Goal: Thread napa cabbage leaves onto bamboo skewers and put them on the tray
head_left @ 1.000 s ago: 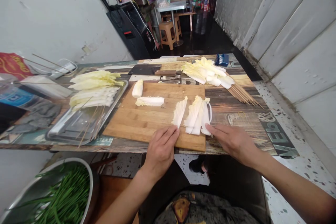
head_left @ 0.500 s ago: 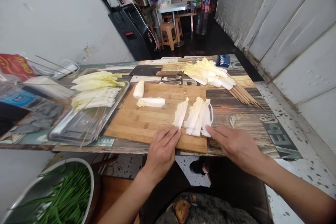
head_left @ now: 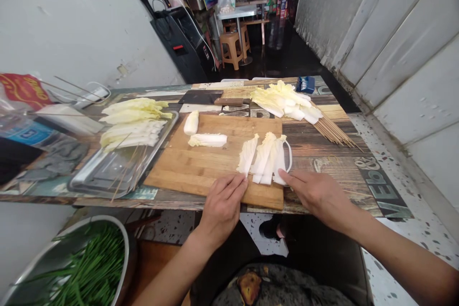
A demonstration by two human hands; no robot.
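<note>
Several strips of napa cabbage leaf (head_left: 267,157) lie side by side on the right of a wooden cutting board (head_left: 186,167). My left hand (head_left: 223,199) has its fingers together at the lower end of the leftmost leaf strip (head_left: 248,154). Against the base of the rightmost strip, my right hand (head_left: 320,194) presses its fingertips, with the fingers curled in. A thin bamboo skewer (head_left: 360,194) sticks out behind the right hand; its middle is hidden by the hand. A small cabbage heart (head_left: 191,123) and another leaf piece (head_left: 208,140) rest on the board's far left.
Left of the board, a clear tray (head_left: 120,186) holds skewered cabbage and skewers. A cleaver (head_left: 215,98) lies behind the board. Back right are piled cabbage leaves (head_left: 285,100), bundled skewers (head_left: 333,126) and a blue box (head_left: 305,84). A metal bowl (head_left: 126,253) of green chives stands lower left.
Both hands stay almost in place, and the right fingertips shift slightly left against the rightmost leaf strip. The whole view drifts a little.
</note>
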